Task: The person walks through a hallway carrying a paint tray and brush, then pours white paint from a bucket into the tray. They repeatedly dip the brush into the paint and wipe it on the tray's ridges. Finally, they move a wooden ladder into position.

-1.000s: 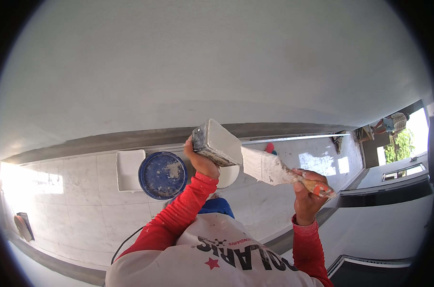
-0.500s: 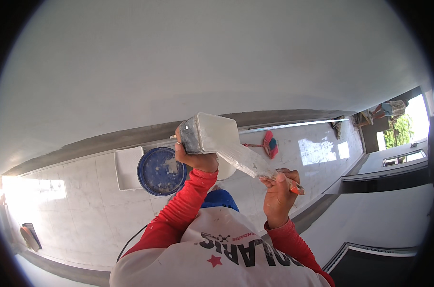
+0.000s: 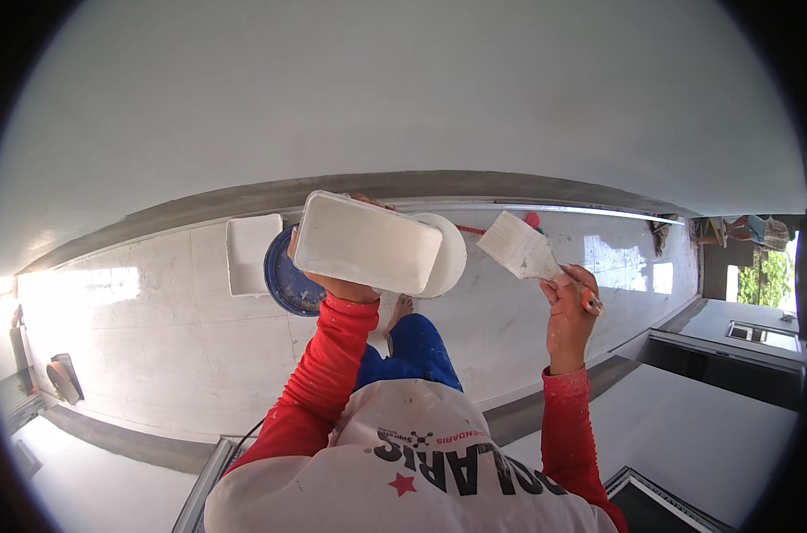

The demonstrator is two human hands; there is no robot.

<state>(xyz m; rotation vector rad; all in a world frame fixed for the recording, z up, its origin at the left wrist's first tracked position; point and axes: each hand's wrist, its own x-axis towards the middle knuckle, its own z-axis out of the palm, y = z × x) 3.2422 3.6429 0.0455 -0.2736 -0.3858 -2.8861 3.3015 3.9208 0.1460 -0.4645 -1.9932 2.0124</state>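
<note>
A white rectangular tub, coated inside with white paint, is in my left hand, whose fingers wrap round its underside and far side. Its mouth is turned up toward me. Off to the right, my right hand grips a wide paintbrush by its handle, which has an orange end. The brush's pale, paint-covered bristles point up and left, apart from the tub. Beneath the tub, partly covered by it, stands a round white container.
On the tiled floor are a blue round paint-spattered lid or bucket and a white tray. A red broom-like item is partly behind the brush. The pale wall rises ahead, with a grey band at its foot.
The brush has left the tub and moved right with my right hand. My left hand has tilted the tub so its inside shows. The view has shifted, bringing my legs into sight.
</note>
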